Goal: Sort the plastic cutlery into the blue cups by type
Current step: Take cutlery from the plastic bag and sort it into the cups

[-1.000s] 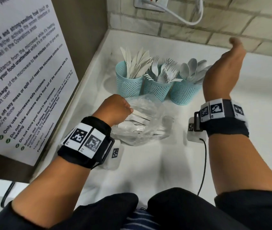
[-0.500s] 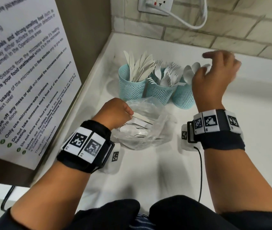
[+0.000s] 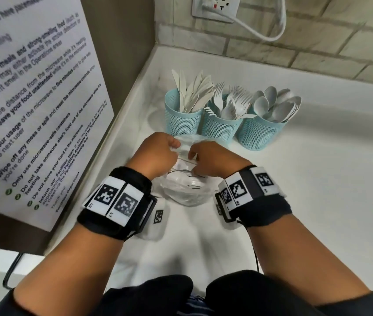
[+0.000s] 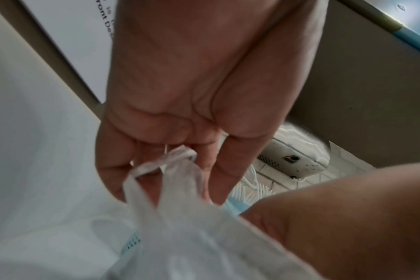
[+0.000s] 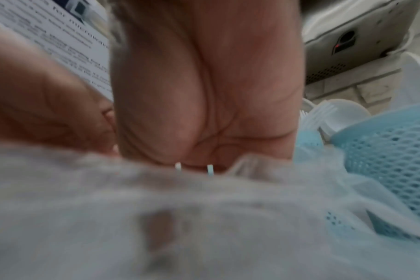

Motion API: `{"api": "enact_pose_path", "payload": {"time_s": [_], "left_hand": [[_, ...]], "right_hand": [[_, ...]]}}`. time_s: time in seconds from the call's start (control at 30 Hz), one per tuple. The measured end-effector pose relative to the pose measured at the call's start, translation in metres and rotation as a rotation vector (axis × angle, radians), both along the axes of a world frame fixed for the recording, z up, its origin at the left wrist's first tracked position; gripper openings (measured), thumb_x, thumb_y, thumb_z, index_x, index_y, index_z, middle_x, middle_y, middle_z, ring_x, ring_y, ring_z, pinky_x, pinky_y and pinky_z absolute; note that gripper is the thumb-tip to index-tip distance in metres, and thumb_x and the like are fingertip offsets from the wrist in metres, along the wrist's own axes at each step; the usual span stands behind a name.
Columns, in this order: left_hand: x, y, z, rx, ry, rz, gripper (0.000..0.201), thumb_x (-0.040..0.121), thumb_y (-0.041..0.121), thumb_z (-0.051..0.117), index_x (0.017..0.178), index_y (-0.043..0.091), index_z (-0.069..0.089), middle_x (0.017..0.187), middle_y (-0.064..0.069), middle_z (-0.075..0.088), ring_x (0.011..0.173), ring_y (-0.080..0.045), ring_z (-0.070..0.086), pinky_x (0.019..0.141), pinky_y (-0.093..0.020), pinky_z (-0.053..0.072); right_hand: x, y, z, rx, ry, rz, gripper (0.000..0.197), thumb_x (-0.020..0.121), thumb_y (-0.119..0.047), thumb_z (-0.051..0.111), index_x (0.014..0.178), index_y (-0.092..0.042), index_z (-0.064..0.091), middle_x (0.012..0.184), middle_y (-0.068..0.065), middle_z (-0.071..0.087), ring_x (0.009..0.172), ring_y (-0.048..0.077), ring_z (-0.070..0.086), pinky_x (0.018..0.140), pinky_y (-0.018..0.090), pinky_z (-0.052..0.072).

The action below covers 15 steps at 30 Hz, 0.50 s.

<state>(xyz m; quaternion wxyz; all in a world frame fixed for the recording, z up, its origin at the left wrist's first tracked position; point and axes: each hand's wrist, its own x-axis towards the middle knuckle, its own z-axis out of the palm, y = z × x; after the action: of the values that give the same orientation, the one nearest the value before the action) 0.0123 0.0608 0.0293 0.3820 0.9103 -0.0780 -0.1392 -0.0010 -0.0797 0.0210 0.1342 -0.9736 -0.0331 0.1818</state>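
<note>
Three blue mesh cups stand in a row in the head view: knives (image 3: pixel 182 120) left, forks (image 3: pixel 220 127) middle, spoons (image 3: pixel 259 133) right. Just in front of them lies a clear plastic bag (image 3: pixel 186 192) with white cutlery inside. My left hand (image 3: pixel 173 144) pinches the bag's rolled rim, as the left wrist view shows at the fingers (image 4: pixel 204 163) and rim (image 4: pixel 165 161). My right hand (image 3: pixel 194 160) is at the bag's mouth, fingers bent down into it. In the right wrist view the bag (image 5: pixel 204 217) hides those fingers below the palm (image 5: pixel 204 113).
The white counter (image 3: pixel 317 179) ends at a brick wall behind and a side panel with a printed notice (image 3: pixel 33 99) on the left. A wall socket (image 3: pixel 215 8) with a white cable is above the cups. A black cable (image 3: pixel 255 254) hangs from my right wrist.
My right hand has come down from above the spoon cup and back to the bag's mouth beside my left hand. The left hand has kept its hold on the bag.
</note>
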Motion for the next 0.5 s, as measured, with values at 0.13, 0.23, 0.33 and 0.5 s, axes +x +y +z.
{"api": "enact_pose_path", "payload": {"time_s": [0.13, 0.23, 0.33, 0.5], "left_hand": [[-0.001, -0.002, 0.000, -0.013, -0.008, -0.035, 0.031, 0.089, 0.007, 0.054, 0.119, 0.014, 0.060, 0.128, -0.003, 0.058, 0.112, -0.018, 0.056, 0.079, -0.015, 0.036], [-0.001, -0.001, 0.001, -0.034, -0.008, -0.017, 0.033, 0.089, 0.005, 0.053, 0.119, 0.013, 0.060, 0.127, -0.004, 0.058, 0.113, -0.019, 0.056, 0.082, -0.016, 0.036], [-0.001, 0.001, 0.001, -0.046, -0.013, -0.001, 0.033, 0.087, 0.002, 0.052, 0.117, 0.013, 0.062, 0.127, -0.003, 0.059, 0.116, -0.018, 0.054, 0.088, -0.017, 0.035], [0.000, 0.001, 0.002, -0.049, -0.019, 0.001, 0.034, 0.087, 0.002, 0.052, 0.118, 0.013, 0.062, 0.126, -0.002, 0.059, 0.116, -0.017, 0.053, 0.089, -0.016, 0.033]], "right_hand": [[-0.001, 0.000, -0.011, 0.025, -0.026, -0.017, 0.044, 0.079, -0.024, 0.070, 0.116, -0.008, 0.053, 0.120, 0.010, 0.056, 0.110, 0.025, 0.052, 0.082, 0.028, 0.039], [-0.001, -0.002, -0.014, -0.015, -0.040, -0.011, 0.044, 0.077, -0.031, 0.072, 0.112, -0.008, 0.056, 0.115, 0.008, 0.058, 0.108, 0.025, 0.053, 0.077, 0.028, 0.039], [-0.001, -0.001, -0.013, -0.053, -0.038, 0.024, 0.037, 0.076, -0.035, 0.073, 0.100, -0.009, 0.061, 0.102, 0.009, 0.059, 0.102, 0.025, 0.055, 0.070, 0.027, 0.033], [-0.004, 0.001, -0.007, -0.074, -0.074, 0.041, 0.020, 0.081, -0.028, 0.066, 0.072, -0.016, 0.053, 0.070, 0.001, 0.042, 0.082, 0.023, 0.051, 0.054, 0.023, 0.030]]}}
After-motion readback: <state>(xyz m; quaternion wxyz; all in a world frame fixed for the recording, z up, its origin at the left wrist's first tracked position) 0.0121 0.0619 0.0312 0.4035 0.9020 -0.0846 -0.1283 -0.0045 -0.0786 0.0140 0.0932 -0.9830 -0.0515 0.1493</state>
